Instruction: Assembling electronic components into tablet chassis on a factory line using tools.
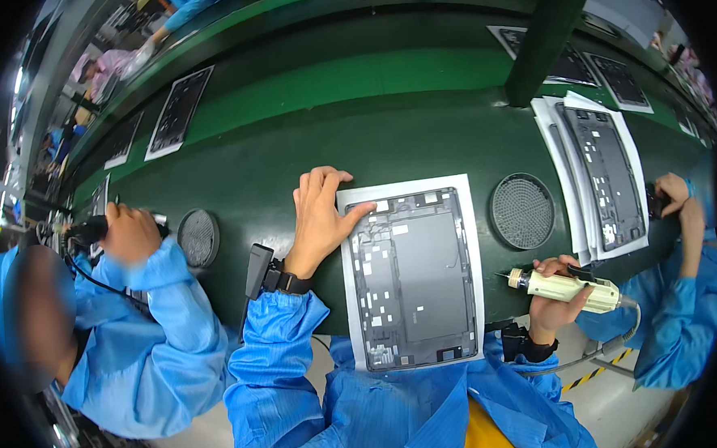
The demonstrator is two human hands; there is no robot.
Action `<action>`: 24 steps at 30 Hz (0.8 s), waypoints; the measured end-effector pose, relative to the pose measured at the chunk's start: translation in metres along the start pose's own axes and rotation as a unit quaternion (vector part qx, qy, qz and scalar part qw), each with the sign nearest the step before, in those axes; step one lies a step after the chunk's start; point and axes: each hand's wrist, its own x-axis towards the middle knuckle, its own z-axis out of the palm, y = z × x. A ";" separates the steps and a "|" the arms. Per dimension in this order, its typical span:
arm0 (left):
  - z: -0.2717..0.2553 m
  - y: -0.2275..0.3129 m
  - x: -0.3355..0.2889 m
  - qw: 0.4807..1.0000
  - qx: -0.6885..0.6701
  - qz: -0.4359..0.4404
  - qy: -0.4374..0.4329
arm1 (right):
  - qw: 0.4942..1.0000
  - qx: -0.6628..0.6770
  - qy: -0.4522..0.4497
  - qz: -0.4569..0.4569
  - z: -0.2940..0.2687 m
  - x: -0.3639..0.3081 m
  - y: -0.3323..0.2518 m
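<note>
A dark grey tablet housing (422,277) lies on a white paper sheet (475,242) at the table's near edge. Small white stickers dot its inner face. My left hand (319,218) rests at the sheet's upper left corner, its thumb stretched onto the housing's top edge and its fingers reaching past the paper. My right hand (553,303) is wrapped around a cream electric screwdriver (577,290), right of the housing. Its bit points left, apart from the housing, and a cord trails from its rear end.
Round dishes full of tiny parts stand right (522,211) and left (198,237). Another housing (607,178) lies on stacked white sheets at right, near a green post (547,40). Co-workers in blue sit on both sides. More housings line the green belt (367,73) beyond.
</note>
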 end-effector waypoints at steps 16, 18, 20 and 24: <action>-0.028 0.078 -0.210 0.770 -0.402 -0.463 -0.176 | 0.999 0.021 -0.022 0.022 -0.005 -0.001 0.002; -0.014 0.091 -0.215 0.719 -0.490 -0.481 -0.109 | 0.999 0.017 -0.026 0.025 -0.002 0.000 -0.001; -0.011 0.103 -0.206 0.751 -0.456 -0.473 -0.064 | 0.999 0.023 -0.025 0.019 -0.004 0.001 0.002; -0.029 0.094 -0.181 0.768 -0.417 -0.486 -0.028 | 0.999 0.030 -0.010 0.031 -0.012 -0.003 0.003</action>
